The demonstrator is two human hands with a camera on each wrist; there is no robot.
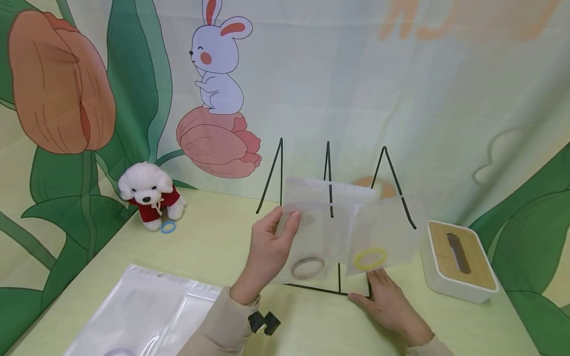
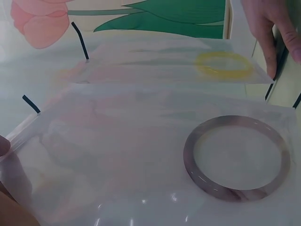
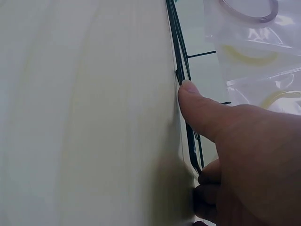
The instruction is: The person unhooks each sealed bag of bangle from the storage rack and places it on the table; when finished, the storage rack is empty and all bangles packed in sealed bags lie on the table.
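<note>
My left hand (image 1: 269,247) pinches the upper left edge of a clear plastic bag (image 1: 309,237) between thumb and fingers. Inside its lower part lies a marbled brown-purple bangle (image 2: 189,157). The bag is in front of a black wire display rack (image 1: 311,288) with tall bent hooks. Down at the rack's front right corner, my right hand (image 1: 389,301) grips the base, thumb along the front bar in the right wrist view. Another clear bag (image 1: 387,222) with a yellow bangle (image 1: 357,261) hangs at the right hook; a further bag (image 1: 307,190) shows behind, partly covered.
A white tissue box (image 1: 458,289) with a wooden lid stands right of the rack. At the left sits a plush dog (image 1: 144,183) in red, a blue ring (image 1: 168,227) beside it. Clear zip bags (image 1: 129,301) lie at the front left, one with a pale purple ring (image 1: 119,351).
</note>
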